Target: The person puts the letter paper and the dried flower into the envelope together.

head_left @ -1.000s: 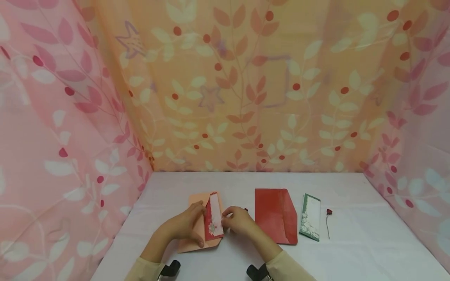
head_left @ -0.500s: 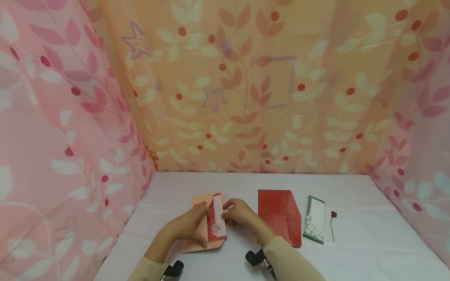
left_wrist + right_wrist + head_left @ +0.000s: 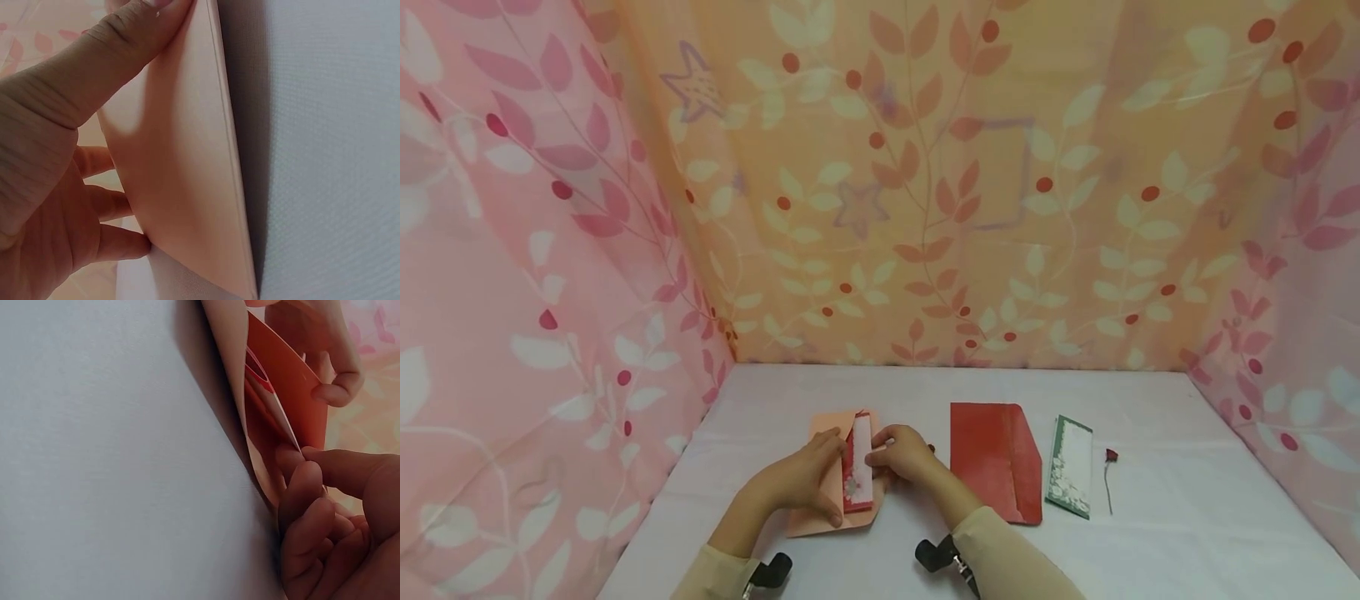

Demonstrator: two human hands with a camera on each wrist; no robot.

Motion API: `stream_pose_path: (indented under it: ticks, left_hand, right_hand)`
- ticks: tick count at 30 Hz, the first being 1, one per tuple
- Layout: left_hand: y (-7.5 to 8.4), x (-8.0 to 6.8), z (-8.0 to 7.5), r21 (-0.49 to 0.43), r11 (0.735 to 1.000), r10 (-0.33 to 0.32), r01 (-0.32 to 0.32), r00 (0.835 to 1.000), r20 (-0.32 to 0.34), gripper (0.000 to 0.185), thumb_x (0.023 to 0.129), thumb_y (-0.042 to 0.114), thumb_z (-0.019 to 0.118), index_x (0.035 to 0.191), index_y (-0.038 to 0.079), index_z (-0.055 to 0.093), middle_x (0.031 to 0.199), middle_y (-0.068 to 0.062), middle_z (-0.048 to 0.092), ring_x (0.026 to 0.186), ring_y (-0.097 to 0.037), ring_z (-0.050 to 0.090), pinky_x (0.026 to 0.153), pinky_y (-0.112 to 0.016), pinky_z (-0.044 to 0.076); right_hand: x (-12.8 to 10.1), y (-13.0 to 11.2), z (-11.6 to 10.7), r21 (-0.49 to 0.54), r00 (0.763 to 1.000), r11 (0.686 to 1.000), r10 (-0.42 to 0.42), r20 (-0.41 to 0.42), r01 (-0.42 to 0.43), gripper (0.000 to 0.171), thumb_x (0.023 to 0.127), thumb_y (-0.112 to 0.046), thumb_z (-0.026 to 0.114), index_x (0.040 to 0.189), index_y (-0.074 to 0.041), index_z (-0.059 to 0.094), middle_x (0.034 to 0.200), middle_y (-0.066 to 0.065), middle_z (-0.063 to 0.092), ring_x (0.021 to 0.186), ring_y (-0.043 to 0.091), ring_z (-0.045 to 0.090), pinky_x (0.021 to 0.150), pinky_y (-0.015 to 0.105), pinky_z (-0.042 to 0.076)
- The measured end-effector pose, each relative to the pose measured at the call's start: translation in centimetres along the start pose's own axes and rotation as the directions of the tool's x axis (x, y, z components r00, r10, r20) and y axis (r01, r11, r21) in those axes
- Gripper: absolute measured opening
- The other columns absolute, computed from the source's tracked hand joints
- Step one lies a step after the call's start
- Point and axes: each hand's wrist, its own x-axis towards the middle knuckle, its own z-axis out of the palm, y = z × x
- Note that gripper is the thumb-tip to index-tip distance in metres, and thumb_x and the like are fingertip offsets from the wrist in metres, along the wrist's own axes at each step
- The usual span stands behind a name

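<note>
Sliding red card (image 3: 858,467) into peach envelope (image 3: 827,517) lying on surface (image 3: 925,392); left hand (image 3: 801,482) pinches envelope flap open, right hand (image 3: 901,454) pinches card edge, card partly inside; next likely push deeper, keeping mouth spread

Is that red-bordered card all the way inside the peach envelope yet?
Partly in: the red-bordered card still shows beside the lifted flap of the peach paper envelope.

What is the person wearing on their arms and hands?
Both hands are bare, the left hand and the right hand. The arms wear long beige sleeves. A small black camera mount sits at each wrist.
</note>
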Motion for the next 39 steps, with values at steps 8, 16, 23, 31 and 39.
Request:
stream_pose_path:
  ticks: [8, 16, 23, 31, 39]
  left_hand:
    - [0.3, 0.0, -0.5, -0.005, 1.0, 0.009, -0.009, 1.0, -0.009, 0.099, 0.055, 0.062, 0.093, 0.131, 0.019, 0.048, 0.165, -0.022, 0.027, 0.152, -0.046, 0.025, 0.116, -0.062, 0.034]
    - [0.1, 0.0, -0.4, 0.022, 0.999, 0.029, -0.029, 0.999, -0.021, 0.1, 0.054, 0.064, 0.093, 0.13, 0.019, 0.046, 0.163, -0.022, 0.029, 0.148, -0.039, 0.037, 0.114, -0.056, 0.041]
    - [-0.2, 0.1, -0.3, 0.026, 0.998, 0.059, -0.058, 0.997, -0.039, 0.1, 0.055, 0.066, 0.091, 0.129, 0.016, 0.046, 0.162, -0.024, 0.03, 0.147, -0.041, 0.038, 0.113, -0.056, 0.041]
    - [-0.5, 0.0, -0.3, 0.04, 0.993, 0.113, -0.111, 0.992, -0.052, 0.095, 0.055, 0.065, 0.092, 0.122, 0.017, 0.045, 0.157, -0.019, 0.035, 0.143, -0.035, 0.042, 0.112, -0.052, 0.043]
    - [-0.6, -0.1, -0.4, 0.043, 0.99, 0.136, -0.134, 0.989, -0.059, 0.094, 0.056, 0.063, 0.092, 0.121, 0.015, 0.044, 0.153, -0.016, 0.037, 0.141, -0.033, 0.045, 0.11, -0.051, 0.045]
  right_hand:
    - [-0.2, -0.4, 0.9, 0.044, 0.998, 0.997, 0.07, -0.002, -0.07, 0.029, 0.086, -0.018, 0.081, 0.106, -0.007, 0.062, 0.069, 0.007, 0.073, 0.04, 0.013, 0.059, 0.037, 0.025, 0.044]
    - [-0.2, -0.5, 1.7, 0.057, 0.995, 0.995, 0.082, 0.064, -0.086, 0.031, 0.088, -0.015, 0.079, 0.107, -0.006, 0.057, 0.07, 0.01, 0.073, 0.043, 0.017, 0.064, 0.037, 0.025, 0.047]
    - [-0.2, -0.7, 2.5, 0.078, 0.992, 0.992, 0.091, 0.091, -0.098, 0.03, 0.089, -0.012, 0.077, 0.107, -0.005, 0.054, 0.07, 0.012, 0.073, 0.043, 0.018, 0.065, 0.038, 0.029, 0.052]
    - [0.1, -0.9, 3.0, 0.106, 0.989, 0.989, 0.093, 0.114, -0.106, 0.031, 0.089, -0.012, 0.078, 0.108, -0.005, 0.055, 0.07, 0.013, 0.073, 0.043, 0.018, 0.065, 0.037, 0.028, 0.05]
    - [0.5, -0.7, 3.5, 0.121, 0.988, 0.989, 0.074, 0.136, -0.09, 0.029, 0.089, -0.011, 0.077, 0.106, -0.004, 0.054, 0.07, 0.015, 0.073, 0.043, 0.019, 0.066, 0.038, 0.029, 0.051]
